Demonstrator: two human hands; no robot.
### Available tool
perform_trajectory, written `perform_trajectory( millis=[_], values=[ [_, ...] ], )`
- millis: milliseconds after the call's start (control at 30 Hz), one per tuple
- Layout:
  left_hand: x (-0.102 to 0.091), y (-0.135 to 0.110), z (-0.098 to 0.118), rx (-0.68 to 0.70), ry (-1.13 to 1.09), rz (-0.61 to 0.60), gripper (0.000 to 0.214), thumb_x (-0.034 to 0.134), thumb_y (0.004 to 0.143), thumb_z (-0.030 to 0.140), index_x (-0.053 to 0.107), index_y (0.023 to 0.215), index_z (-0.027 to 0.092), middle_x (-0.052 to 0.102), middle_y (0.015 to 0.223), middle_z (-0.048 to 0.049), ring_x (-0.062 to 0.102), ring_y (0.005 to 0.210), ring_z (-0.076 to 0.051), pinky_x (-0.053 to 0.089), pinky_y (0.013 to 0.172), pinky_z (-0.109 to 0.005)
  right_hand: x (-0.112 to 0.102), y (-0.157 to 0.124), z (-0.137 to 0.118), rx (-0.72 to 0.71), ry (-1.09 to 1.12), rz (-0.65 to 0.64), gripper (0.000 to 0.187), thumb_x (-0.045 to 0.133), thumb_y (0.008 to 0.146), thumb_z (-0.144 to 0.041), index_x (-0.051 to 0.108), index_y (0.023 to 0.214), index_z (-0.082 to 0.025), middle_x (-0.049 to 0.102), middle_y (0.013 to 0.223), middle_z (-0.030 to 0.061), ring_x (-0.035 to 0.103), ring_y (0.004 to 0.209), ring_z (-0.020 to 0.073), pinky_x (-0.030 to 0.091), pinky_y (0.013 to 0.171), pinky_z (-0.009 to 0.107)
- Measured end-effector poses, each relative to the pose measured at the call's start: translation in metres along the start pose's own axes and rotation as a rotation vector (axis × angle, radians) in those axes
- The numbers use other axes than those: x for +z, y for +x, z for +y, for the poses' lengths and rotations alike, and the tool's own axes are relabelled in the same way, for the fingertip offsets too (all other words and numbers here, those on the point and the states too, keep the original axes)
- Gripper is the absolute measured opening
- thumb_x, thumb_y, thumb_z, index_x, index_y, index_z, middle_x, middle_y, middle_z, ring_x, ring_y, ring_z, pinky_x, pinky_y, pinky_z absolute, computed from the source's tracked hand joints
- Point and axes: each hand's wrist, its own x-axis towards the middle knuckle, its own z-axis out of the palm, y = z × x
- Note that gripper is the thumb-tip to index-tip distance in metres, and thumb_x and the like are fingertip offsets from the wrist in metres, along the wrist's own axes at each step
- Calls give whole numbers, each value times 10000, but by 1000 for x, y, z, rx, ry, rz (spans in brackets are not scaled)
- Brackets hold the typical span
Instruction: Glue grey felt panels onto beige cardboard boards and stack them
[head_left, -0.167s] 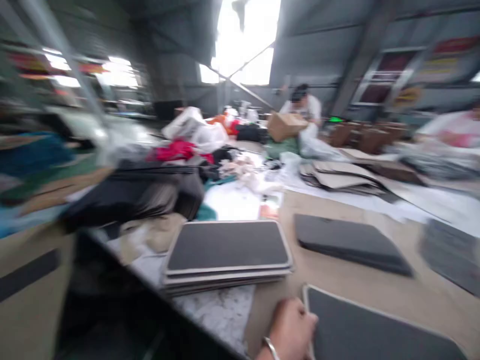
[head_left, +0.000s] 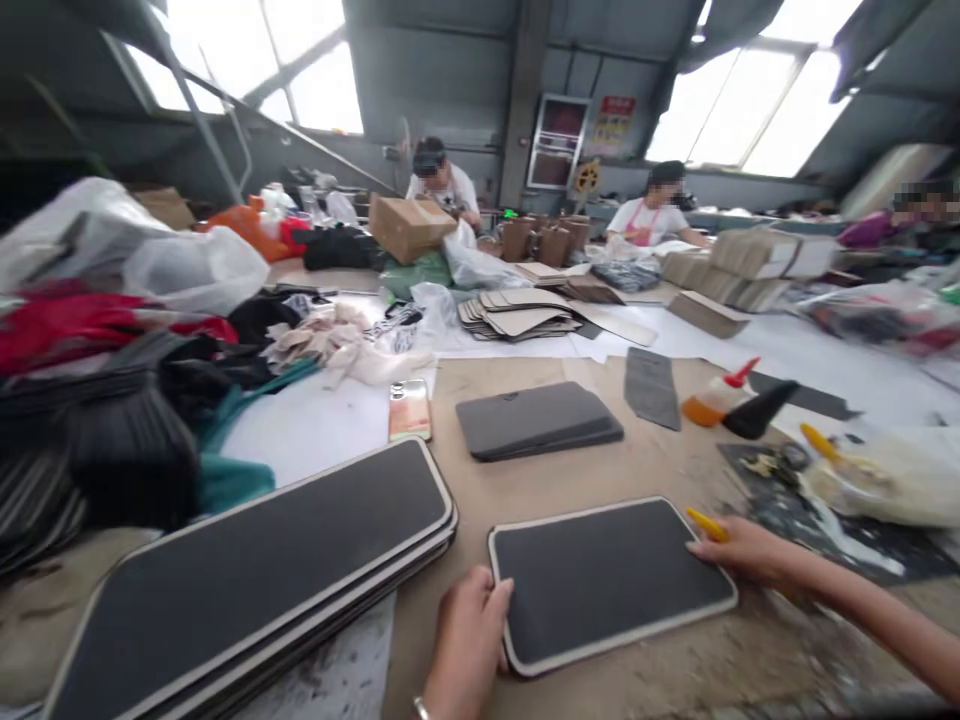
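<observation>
A dark grey panel (head_left: 611, 580) with a pale border and rounded corners lies at the front of the work surface. My left hand (head_left: 469, 635) pinches its left edge, thumb on top. At the right edge my right hand (head_left: 742, 552) grips the same panel, and a yellow stick-like tool (head_left: 707, 524) pokes out from between its fingers; the tool's other end is hidden. To the left sits a stack of similar bordered panels (head_left: 277, 580). Behind the held one, a few plain dark grey pieces (head_left: 536, 420) lie overlapped.
A phone (head_left: 409, 410) lies beyond the stack. On the right are a bottle with a red nozzle (head_left: 720, 392), a black-tipped item (head_left: 761, 410) and a glue-smeared plastic tub (head_left: 862, 485). Fabric scraps (head_left: 322, 335) pile at left. Two co-workers (head_left: 442, 190) sit across the table.
The view has swung to the right and brought my right hand into sight. My left hand stays at the panel's left edge.
</observation>
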Motion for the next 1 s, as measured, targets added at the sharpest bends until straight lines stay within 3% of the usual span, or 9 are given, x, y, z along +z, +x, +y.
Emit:
perform_trajectory(
  millis=[100, 200, 333, 600, 767, 1000],
  values=[
    [-9, -1, -3, 0, 16, -50, 453, 480, 665, 638, 355, 538, 221, 362, 357, 68, 390, 325, -111, 234, 368, -218, 1, -2, 10, -3, 123, -185, 344, 616, 640, -479, 462, 531, -191, 454, 467, -39, 423, 457, 108, 330, 473, 253],
    [-15, -1, -5, -13, 11, -94, 500, 431, 641, 709, 384, 558, 219, 381, 325, 59, 348, 284, -102, 190, 351, -206, 2, 3, 7, -8, 120, -152, 330, 602, 602, -477, 453, 565, -185, 446, 491, -50, 398, 479, 101, 296, 480, 240],
    [-16, 3, -5, -98, 16, -167, 570, 487, 564, 772, 425, 576, 206, 435, 307, 36, 244, 232, -68, 117, 334, -195, 2, -1, 8, 7, 99, -106, 295, 594, 623, -440, 462, 596, -177, 443, 509, -54, 388, 499, 95, 269, 483, 231],
    [-16, 3, 1, -123, 26, -126, 621, 496, 493, 816, 416, 551, 204, 459, 286, -18, 267, 228, -80, 122, 334, -175, 1, -5, 7, -34, 28, -108, 251, 581, 659, -404, 493, 629, -170, 472, 540, -45, 429, 529, 110, 273, 485, 227],
    [-15, -1, 8, -114, 48, -63, 595, 486, 537, 791, 416, 553, 200, 437, 271, 4, 263, 233, -69, 125, 344, -167, 2, -7, 9, -72, 8, -81, 251, 577, 673, -411, 511, 662, -169, 507, 581, -41, 462, 564, 121, 299, 519, 228],
    [-15, -5, 23, -91, 123, -86, 538, 454, 547, 744, 397, 540, 208, 450, 290, 0, 287, 244, -65, 142, 329, -173, 5, -11, 12, -145, 11, -81, 285, 512, 715, -461, 550, 728, -179, 594, 672, 2, 544, 653, 185, 363, 585, 264]
  ],
)
